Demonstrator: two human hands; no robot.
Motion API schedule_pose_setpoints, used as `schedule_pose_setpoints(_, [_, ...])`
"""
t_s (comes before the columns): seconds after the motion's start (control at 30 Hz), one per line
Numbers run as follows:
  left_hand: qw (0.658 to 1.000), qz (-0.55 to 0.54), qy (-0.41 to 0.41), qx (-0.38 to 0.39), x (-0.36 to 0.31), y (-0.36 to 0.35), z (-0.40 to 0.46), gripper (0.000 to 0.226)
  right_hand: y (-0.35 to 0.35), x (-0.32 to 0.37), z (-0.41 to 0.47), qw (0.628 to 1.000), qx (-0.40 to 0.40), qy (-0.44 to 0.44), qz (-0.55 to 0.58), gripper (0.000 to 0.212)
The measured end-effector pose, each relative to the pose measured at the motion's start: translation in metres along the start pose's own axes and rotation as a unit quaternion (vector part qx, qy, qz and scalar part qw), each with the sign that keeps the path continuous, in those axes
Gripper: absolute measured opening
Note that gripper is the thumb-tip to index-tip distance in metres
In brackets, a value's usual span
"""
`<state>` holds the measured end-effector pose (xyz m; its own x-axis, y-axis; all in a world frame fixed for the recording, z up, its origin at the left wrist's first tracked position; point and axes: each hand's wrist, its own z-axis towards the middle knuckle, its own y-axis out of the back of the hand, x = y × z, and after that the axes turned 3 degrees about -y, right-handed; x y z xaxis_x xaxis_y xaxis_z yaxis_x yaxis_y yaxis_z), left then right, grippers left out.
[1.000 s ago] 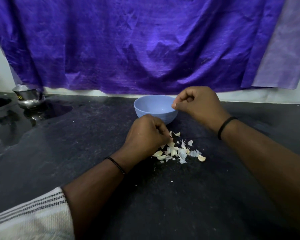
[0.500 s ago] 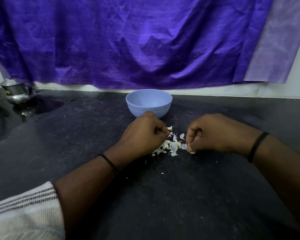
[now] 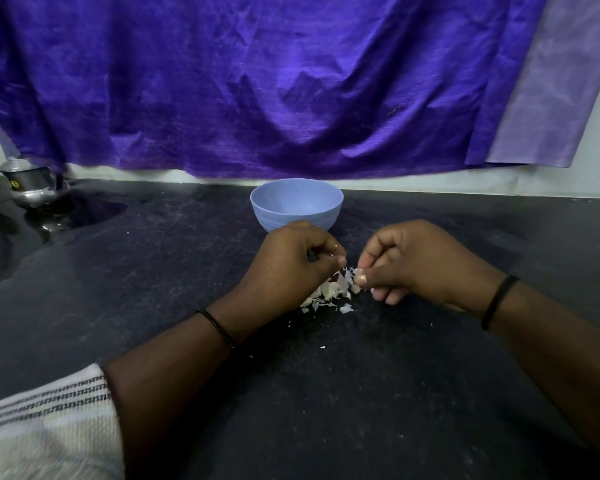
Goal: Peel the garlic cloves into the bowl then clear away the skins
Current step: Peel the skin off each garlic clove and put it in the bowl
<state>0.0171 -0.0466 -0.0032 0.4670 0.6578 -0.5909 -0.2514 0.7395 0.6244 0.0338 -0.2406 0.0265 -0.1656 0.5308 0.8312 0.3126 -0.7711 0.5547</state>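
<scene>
Garlic skins (image 3: 329,292) in one pile between two hands, one bowl (image 3: 296,204) behind.

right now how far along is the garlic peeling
Partly done: loose skins lie piled on the dark counter in front of the blue bowl. In hand: the left hand and right hand are both curled over the pile, and what their fingers pinch is too small to tell. What is in the bowl is hidden from here. Left: clearing away the skins, none of it done yet.
</scene>
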Motion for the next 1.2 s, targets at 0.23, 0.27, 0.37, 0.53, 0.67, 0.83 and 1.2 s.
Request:
schedule_pose_setpoints(0.23, [0.994,-0.104,0.019,0.018,-0.002,-0.001,-0.001,0.005,-0.006,-0.002,0.002,0.991,0.02,-0.012,0.133,0.014])
schedule_pose_setpoints(0.27, [0.993,-0.11,0.026,0.017,-0.001,-0.001,-0.001,0.007,-0.007,-0.003,0.002,0.991,0.019,-0.009,0.134,0.015])
schedule_pose_setpoints(0.37, [0.988,-0.142,0.052,0.021,-0.001,0.0,-0.002,0.006,-0.009,-0.002,0.001,0.99,-0.001,0.008,0.139,0.019])
schedule_pose_setpoints(0.53, [0.983,-0.171,0.055,0.034,-0.002,0.001,-0.001,0.011,-0.006,-0.002,-0.001,0.984,-0.029,0.02,0.173,0.02])
schedule_pose_setpoints(0.67, [0.978,-0.195,0.062,0.038,-0.005,0.001,-0.001,0.007,-0.008,-0.002,0.0,0.982,-0.023,0.016,0.188,0.02])
schedule_pose_setpoints(0.83, [0.972,-0.226,0.067,0.02,-0.007,0.004,-0.003,0.009,-0.008,0.002,-0.003,0.978,-0.014,0.024,0.207,0.02])
schedule_pose_setpoints(1.2, [0.977,-0.206,0.049,-0.011,-0.01,0.003,-0.003,0.011,-0.008,0.006,-0.008,0.963,0.008,0.023,0.269,0.028])
